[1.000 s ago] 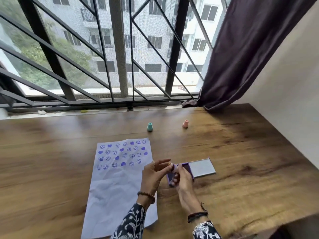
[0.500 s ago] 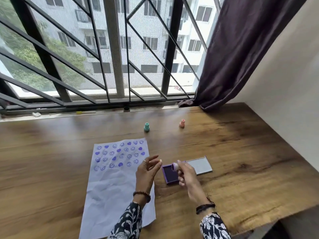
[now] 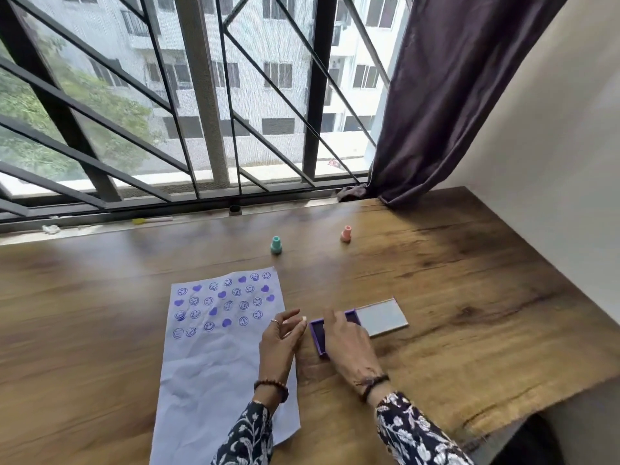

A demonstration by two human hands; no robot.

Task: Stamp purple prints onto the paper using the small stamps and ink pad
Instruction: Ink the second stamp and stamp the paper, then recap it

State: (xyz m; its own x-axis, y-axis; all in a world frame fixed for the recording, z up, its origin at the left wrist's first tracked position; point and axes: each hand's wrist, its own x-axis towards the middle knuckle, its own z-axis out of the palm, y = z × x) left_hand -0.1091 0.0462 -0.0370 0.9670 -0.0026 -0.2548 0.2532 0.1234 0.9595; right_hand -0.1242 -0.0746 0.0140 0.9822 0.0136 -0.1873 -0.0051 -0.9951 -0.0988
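Right hand (image 3: pixel 345 340) palm-down over the open ink pad (image 3: pixel 318 333), fingers curled toward the purple pad surface; whatever it may be pressing there is hidden under the hand, so can't tell if it grips a stamp or not. Left hand (image 3: pixel 280 340) just left of the pad, at the right edge of the paper (image 3: pixel 218 374), fingers loosely spread and half-curled, nothing clearly held. A pale spot shows at one fingertip, too small to identify. Ring on a left finger, bead bracelet on the left wrist, dark band on the right wrist, both sleeves dark with white floral print.

Ink pad case purple, lid (image 3: pixel 382 317) flipped open to the right, grey inner face up, flat on the table (image 3: pixel 469 313). Hands near each other but apart.

Paper pale lilac, creased, lying lengthwise toward the person. Its upper part is covered with rows of purple prints (image 3: pixel 221 303), smiley faces mixed with solid hearts; lower half blank.

Teal stamp (image 3: pixel 276 245) upright on the table beyond the top right corner of the paper, not touching it. Pink stamp (image 3: pixel 346 234) upright further right, well apart from the teal one, nearer the window.

Table wood-grain brown, butted against the window sill. Black metal grille (image 3: pixel 167 129) across the window, buildings and trees outside. Dark purple curtain (image 3: pixel 453 95) hanging at the right, hem touching the table's far corner. White wall (image 3: pixel 553 162) on the right.
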